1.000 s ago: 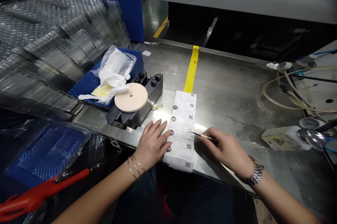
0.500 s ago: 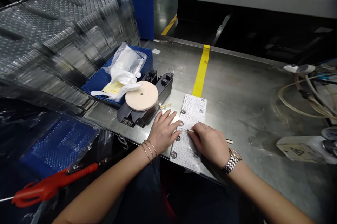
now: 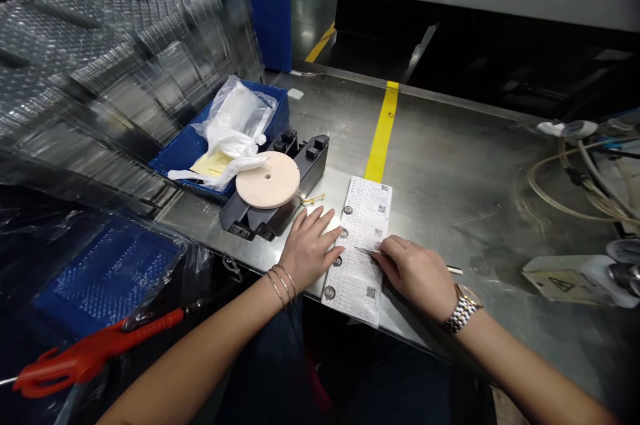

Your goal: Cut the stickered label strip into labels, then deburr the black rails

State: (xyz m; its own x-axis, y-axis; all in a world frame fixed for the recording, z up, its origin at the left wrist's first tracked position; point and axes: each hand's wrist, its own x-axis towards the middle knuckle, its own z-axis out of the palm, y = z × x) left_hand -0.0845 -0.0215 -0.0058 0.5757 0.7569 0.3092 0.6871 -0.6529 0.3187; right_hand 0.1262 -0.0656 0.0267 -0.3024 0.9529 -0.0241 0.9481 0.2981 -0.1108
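A strip of white printed labels (image 3: pixel 357 285), with QR codes and round dark "8月" marks, lies lengthwise near the metal table's front edge. My left hand (image 3: pixel 310 245) is flat with fingers spread, its thumb and forefinger tips at the strip's left edge. In my right hand (image 3: pixel 417 275) is a slim craft knife (image 3: pixel 455 270); its thin pointed blade lies across the strip between two labels, and its rear end sticks out behind the hand. Most of the handle is hidden by my fingers.
Left of the strip, a pale round disc (image 3: pixel 268 180) rests on a black plastic part (image 3: pixel 313 168). Behind it stands a blue bin (image 3: pixel 277 112) holding plastic bags and paper. An orange-red tool (image 3: pixel 95 353) is at lower left. Hoses (image 3: pixel 545 178) lie at right.
My right hand has drawn the craft knife rightward across the label strip. The left hand stays in place. The view has shifted very slightly.
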